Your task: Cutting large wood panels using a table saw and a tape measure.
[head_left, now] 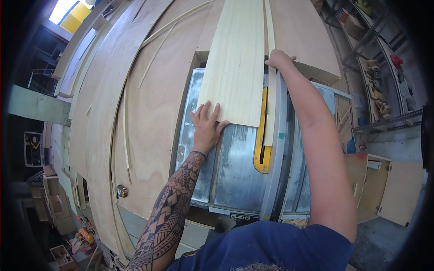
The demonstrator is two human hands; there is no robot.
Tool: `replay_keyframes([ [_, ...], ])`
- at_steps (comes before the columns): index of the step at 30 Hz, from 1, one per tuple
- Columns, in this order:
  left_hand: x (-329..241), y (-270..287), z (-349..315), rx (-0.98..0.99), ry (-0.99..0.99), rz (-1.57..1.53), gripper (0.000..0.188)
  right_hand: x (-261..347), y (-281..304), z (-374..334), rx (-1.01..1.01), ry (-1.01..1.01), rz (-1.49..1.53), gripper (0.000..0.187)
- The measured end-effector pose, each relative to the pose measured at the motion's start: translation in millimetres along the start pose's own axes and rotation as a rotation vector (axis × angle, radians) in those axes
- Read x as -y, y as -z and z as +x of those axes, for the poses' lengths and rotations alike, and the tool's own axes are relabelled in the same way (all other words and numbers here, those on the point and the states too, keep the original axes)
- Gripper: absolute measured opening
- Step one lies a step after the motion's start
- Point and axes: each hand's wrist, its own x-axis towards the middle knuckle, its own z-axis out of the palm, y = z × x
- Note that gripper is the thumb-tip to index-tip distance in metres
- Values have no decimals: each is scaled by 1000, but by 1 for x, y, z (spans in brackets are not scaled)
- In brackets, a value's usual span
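Observation:
A long pale wood board (235, 67) lies over the metal table saw top (239, 158) and runs away from me. My left hand (208, 128) rests at the board's near left corner, fingers spread on its face and thumb along the near edge. Beside the board's right edge a narrow wood strip (270, 117) lies along the metal fence (279, 122). My right hand (280, 59) is farther up, fingers curled over this strip beside the fence; its fingertips are partly hidden. Between board and strip shows the yellow slotted insert plate (261, 153). No blade can be made out.
Large plywood sheets (153, 113) surround the saw top, with thin offcut strips (126, 135) and a tape measure (122, 191) on the left. Metal shelves (384, 77) with tools stand right. An open wooden cabinet (373, 185) is at the lower right.

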Motion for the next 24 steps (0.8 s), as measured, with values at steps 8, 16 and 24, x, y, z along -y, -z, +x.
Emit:
replay_keyframes([
  [8, 6, 11, -7, 66, 28, -28, 77, 22, -21, 36, -158, -102, 211, 41],
  [16, -3, 4, -6, 27, 3, -125, 88, 15, 62, 62, -107, -6, 890, 57],
  [24, 43, 30, -29, -335, 92, -125, 76, 73, -27, -115, -278, 263, 507, 66],
])
